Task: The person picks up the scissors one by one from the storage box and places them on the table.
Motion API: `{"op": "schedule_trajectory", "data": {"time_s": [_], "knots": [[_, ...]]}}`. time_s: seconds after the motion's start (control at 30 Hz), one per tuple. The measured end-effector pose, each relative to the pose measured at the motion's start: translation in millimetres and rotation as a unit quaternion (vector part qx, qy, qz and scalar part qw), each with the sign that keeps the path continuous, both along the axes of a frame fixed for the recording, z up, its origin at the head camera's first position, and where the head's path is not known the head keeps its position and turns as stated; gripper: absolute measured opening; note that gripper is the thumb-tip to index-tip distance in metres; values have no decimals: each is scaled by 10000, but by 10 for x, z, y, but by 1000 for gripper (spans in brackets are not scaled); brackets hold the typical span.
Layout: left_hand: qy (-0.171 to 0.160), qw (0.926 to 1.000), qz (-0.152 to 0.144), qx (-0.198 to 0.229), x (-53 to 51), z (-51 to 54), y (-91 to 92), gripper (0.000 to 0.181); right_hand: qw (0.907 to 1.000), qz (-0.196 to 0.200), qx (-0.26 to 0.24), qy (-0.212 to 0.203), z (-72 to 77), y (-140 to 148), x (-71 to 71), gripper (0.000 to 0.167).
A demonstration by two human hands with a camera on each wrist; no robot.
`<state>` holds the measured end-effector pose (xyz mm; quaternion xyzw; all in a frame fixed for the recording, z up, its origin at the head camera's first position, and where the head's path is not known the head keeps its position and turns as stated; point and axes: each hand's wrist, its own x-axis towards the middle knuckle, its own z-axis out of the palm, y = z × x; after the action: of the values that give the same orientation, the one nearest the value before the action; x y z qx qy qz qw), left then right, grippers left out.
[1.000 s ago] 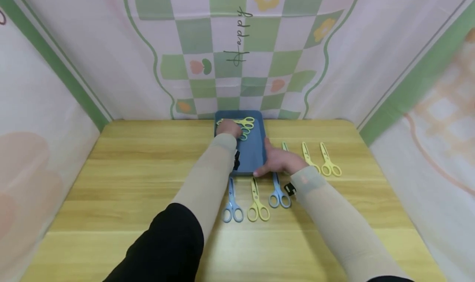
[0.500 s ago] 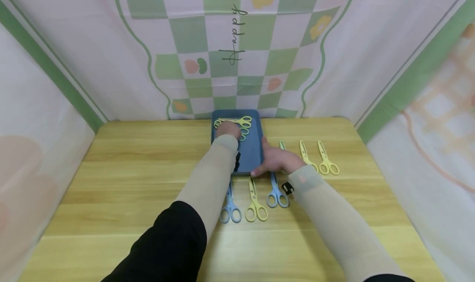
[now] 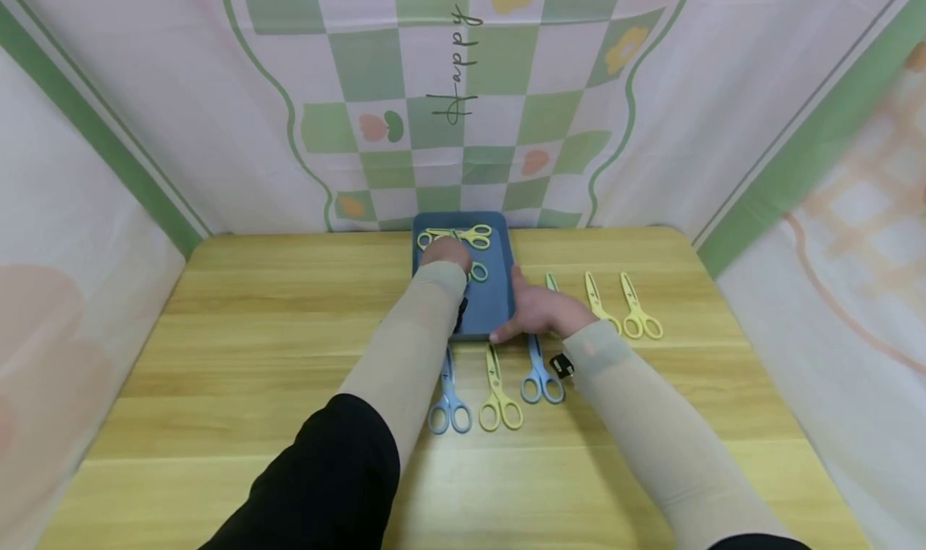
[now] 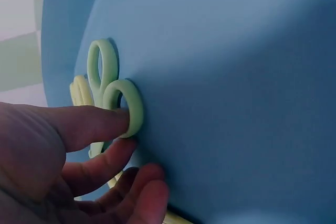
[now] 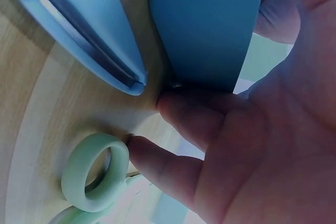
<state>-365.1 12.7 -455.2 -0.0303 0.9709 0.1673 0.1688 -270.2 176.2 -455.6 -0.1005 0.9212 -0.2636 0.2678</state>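
In the head view, a blue tray [image 3: 492,301] holds yellow scissors [image 3: 479,237] at its far end. My left hand [image 3: 446,254] reaches into it, beside the green scissors [image 3: 479,272]. The left wrist view shows the left thumb and a finger pinching one handle loop of the green scissors [image 4: 135,109], the other fingers loosely bent beneath. My right hand [image 3: 546,312] rests spread against the tray's near right corner; in the right wrist view, its fingertips [image 5: 176,106] touch the outside of the tray wall [image 5: 207,30].
Blue scissors [image 3: 449,401], yellow scissors [image 3: 500,401] and more blue scissors [image 3: 541,377] lie before the tray. To its right are green scissors [image 3: 552,282], partly covered by the right hand, and two yellow pairs [image 3: 602,305], [image 3: 636,313]. A patterned cloth [image 3: 463,164] stands behind the table.
The green scissors' handle in the tray has shifted toward the near side, away from the yellow scissors, with my left hand at it. My right hand has stayed at the tray corner.
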Motion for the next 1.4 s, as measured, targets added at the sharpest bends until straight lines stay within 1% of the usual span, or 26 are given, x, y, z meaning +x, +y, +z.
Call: {"op": "schedule_trajectory", "data": {"time_s": [0.17,0.2,0.23,0.37,0.53,0.67,0.7,0.77,0.87,1.07,1.13,1.27,1.33,1.4], "knots": [[-57,9997,124,217,48,35,-34,26,10000,-15,-29,-7,10,-3,10,145],[-100,9993,185,305,59,39,-46,24,10000,-13,-47,-10,10,-3,11,145],[-141,9991,184,355,66,42,-58,22,10000,-22,-73,-13,10,-4,11,145],[-196,9991,-16,373,71,38,-101,17,9998,-15,-179,-24,4,-7,11,146],[-164,9992,-321,165,57,28,-119,15,9997,-20,-252,-19,1,-14,13,147],[-208,9988,-438,53,51,46,-118,16,9998,-5,-211,-27,1,-16,11,147],[-176,9987,-485,1,48,56,-120,16,9998,-1,-212,-31,2,-17,10,147],[-132,9989,-457,40,51,88,-129,17,9998,-1,-217,-32,6,-19,11,147],[44,9986,-524,-23,51,150,-150,17,9997,-7,-252,-34,16,-20,12,147],[403,9983,-431,36,65,281,-194,9,9996,-18,-285,-13,33,-12,16,147],[474,9977,-485,-22,72,314,-207,10,9995,-2,-301,-14,34,-9,17,147],[546,9953,-750,-294,65,341,-236,23,9996,-5,-279,-63,29,-5,16,146],[588,9942,-802,-409,56,333,-255,28,9996,5,-266,-72,27,-5,15,145],[631,9938,-793,-452,57,325,-276,27,9996,29,-267,-56,20,-3,11,145]]}}
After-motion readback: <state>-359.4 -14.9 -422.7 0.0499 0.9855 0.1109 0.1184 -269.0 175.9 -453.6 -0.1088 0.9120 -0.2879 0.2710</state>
